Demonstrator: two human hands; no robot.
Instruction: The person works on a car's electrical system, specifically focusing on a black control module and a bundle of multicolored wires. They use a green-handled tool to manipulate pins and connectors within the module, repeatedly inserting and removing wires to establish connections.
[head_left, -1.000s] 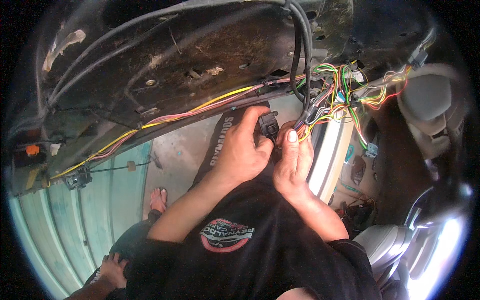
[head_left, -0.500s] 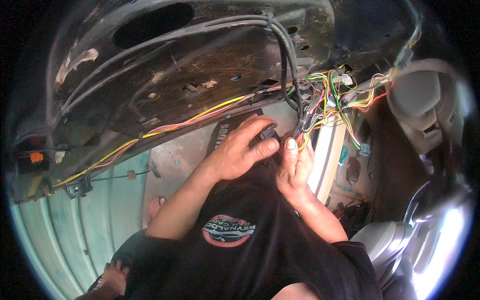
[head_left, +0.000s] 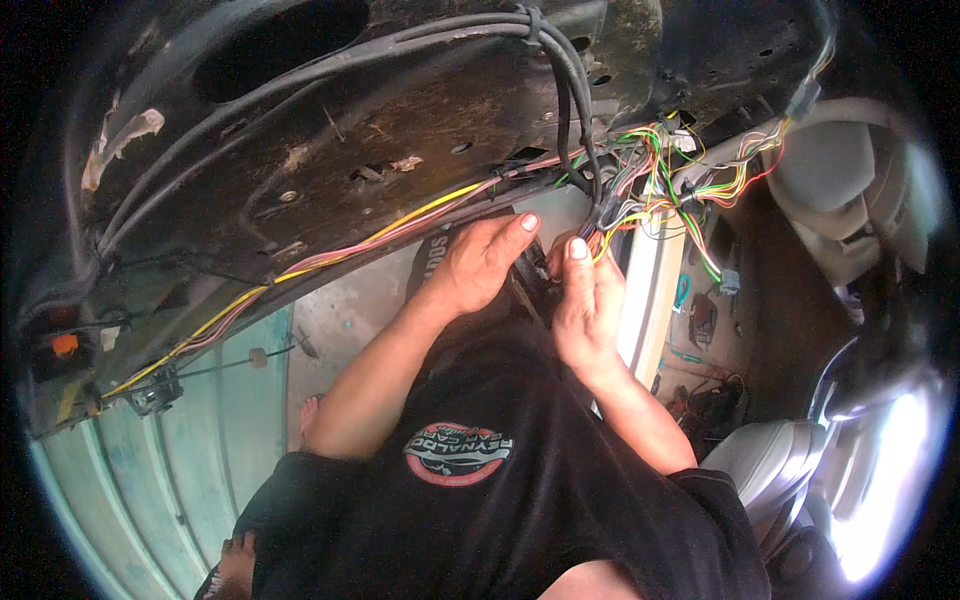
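My left hand [head_left: 480, 262] is curled at the lower edge of a dark metal panel [head_left: 380, 130], thumb raised; what its fingers hold is hidden. Just right of it, a black plastic connector [head_left: 535, 262] shows partly between my hands. My right hand [head_left: 590, 310] is closed on a bundle of coloured wires [head_left: 598, 240], thumb uppermost. This bundle runs up into a tangle of wiring [head_left: 660, 180] beside thick black cables [head_left: 585, 110]. A yellow-and-pink wire run [head_left: 380, 237] stretches along the panel to the left.
At the lower left are another person's hand [head_left: 237, 565] and bare foot [head_left: 308, 415], by a green ribbed panel [head_left: 140, 480]. Right are a light door sill [head_left: 650, 300], grey seat parts [head_left: 760, 470] and small tools [head_left: 705, 320] on the floor. A pale blue connector [head_left: 727, 282] dangles from wires.
My left thumb has risen up and away from the black connector, which is now less visible. My right hand has shifted slightly upward with the wires. The view has shifted slightly.
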